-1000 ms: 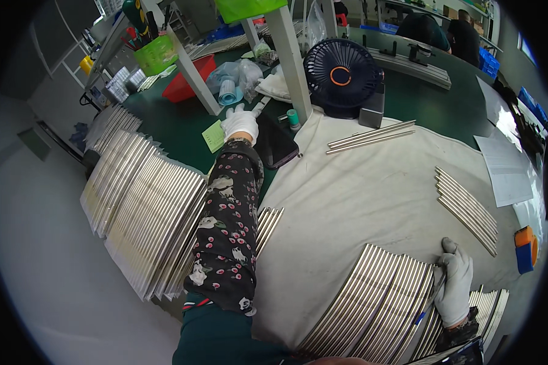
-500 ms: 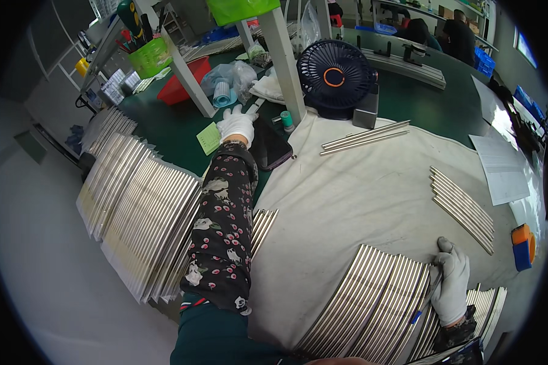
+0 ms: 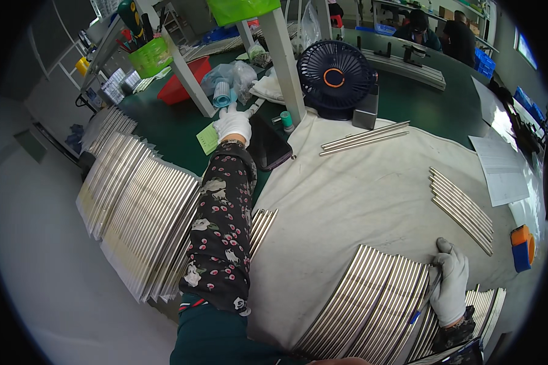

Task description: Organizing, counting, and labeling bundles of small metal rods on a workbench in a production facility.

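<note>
In the head view, the gloved left hand (image 3: 232, 126) is lying palm down at the end of a flowered sleeve (image 3: 222, 225), its fingers extended and spread, apparently gripping nothing. It is resting just beside a dark phone (image 3: 270, 149) and a yellow-green note (image 3: 207, 139), with its fingertips pointing toward a blue roll (image 3: 222, 93).

The gloved right hand (image 3: 450, 286) is resting with curled fingers at the edge of a row of metal rods (image 3: 374, 295); whether it is grasping one I cannot tell. These rods are lying side by side on a pale cloth (image 3: 341, 194) near the lower edge, one bearing a small blue mark (image 3: 414, 317), and more rods are showing past the right wrist.

Farther up the cloth, a slanted rod group (image 3: 463, 210) is lying at the right, and a few loose rods (image 3: 365, 135) are lying before a dark fan (image 3: 333, 78). The cloth is covering part of the green bench (image 3: 408, 100). Stacked, wrapped rods (image 3: 149, 228) are filling the left side.
</note>
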`<state>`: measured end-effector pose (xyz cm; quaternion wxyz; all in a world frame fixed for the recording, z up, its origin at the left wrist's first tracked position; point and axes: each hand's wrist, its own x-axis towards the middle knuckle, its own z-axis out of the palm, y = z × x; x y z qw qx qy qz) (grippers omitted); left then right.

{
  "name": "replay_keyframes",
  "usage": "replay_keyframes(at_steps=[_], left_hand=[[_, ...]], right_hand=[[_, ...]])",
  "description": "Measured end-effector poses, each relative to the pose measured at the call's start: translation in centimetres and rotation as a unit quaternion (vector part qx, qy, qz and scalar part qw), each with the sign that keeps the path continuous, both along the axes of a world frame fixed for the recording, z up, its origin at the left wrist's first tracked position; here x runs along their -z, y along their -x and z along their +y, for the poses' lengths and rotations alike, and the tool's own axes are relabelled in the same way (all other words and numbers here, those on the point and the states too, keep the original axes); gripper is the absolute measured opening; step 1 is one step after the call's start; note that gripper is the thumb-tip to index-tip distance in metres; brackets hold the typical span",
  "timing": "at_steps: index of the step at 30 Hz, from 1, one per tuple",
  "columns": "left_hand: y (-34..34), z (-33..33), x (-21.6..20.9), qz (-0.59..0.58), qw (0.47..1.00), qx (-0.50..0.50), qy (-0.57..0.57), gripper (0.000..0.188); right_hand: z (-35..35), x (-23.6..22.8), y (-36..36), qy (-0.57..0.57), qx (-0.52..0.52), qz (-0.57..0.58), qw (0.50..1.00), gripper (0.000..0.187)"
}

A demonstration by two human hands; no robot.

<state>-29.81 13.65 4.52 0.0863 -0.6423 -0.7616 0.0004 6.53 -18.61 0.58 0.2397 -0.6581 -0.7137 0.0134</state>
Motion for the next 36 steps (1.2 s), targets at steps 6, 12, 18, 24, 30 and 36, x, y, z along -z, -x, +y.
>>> replay_keyframes(at_steps=[6,12,18,24,30,36], left_hand=[[0.4,0.2,0.3,-0.003,1.0,0.0,0.002,0.039],[0.2,0.4,0.5,0.0,1.0,0.001,-0.002,0.041],[0.3,0.5,0.8,-0.017,1.0,0.013,-0.005,0.047],[0.5,1.0,1.7,0.001,0.999,0.038,-0.004,0.043],[0.6,-0.1,-0.3,-0.019,0.997,0.002,-0.074,0.036],[-0.7,-0.3,-2.9,-0.152,0.978,-0.133,-0.056,0.034]], right_hand=[[0.0,-0.1,0.1,0.006,0.002,-0.005,1.0,0.016],[0.0,-0.1,0.0,0.004,0.002,-0.005,1.0,0.016],[-0.1,0.0,0.0,0.003,0.004,-0.006,1.0,0.017],[0.0,-0.2,0.1,0.009,0.007,-0.004,1.0,0.015],[0.2,0.0,0.4,0.0,0.002,0.008,1.0,0.014],[0.0,0.2,0.0,-0.007,0.005,0.028,1.0,0.012]])
